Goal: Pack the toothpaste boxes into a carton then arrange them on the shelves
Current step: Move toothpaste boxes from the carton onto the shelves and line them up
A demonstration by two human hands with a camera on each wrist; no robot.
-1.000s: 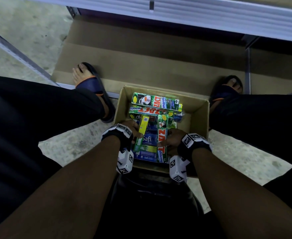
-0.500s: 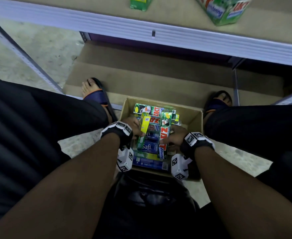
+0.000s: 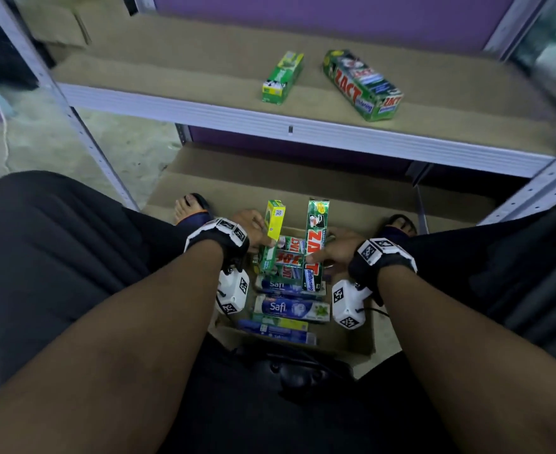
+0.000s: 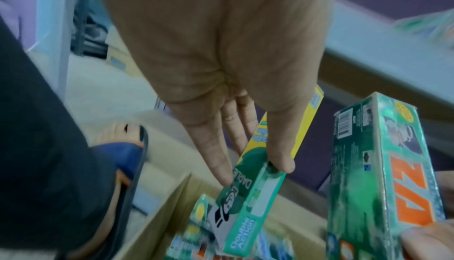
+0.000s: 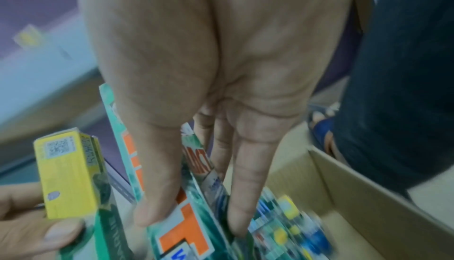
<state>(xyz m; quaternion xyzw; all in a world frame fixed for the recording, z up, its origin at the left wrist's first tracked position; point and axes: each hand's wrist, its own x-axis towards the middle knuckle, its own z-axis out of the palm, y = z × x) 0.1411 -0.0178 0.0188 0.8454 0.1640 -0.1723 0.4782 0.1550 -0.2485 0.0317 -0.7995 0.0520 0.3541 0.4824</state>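
Two boxes lifted above the carton [image 3: 348,342]: left hand [image 3: 253,229] pinches Darlie box [image 3: 272,237], right hand [image 3: 339,249] clamps Zact box [image 3: 315,247]. Risk: thumb-and-finger grips slipping, boxes dropping short of the shelf's [image 3: 178,77] front edge.

We find the carton [image 3: 352,339] on the floor [image 3: 122,149] between the feet, before the shelf [image 3: 204,77]; two boxes lie on that shelf, Darlie box [image 3: 281,77] left of Zact box [image 3: 362,85].

floor [image 3: 132,149]: bare concrete | wall [image 3: 335,14]: purple | light: dim
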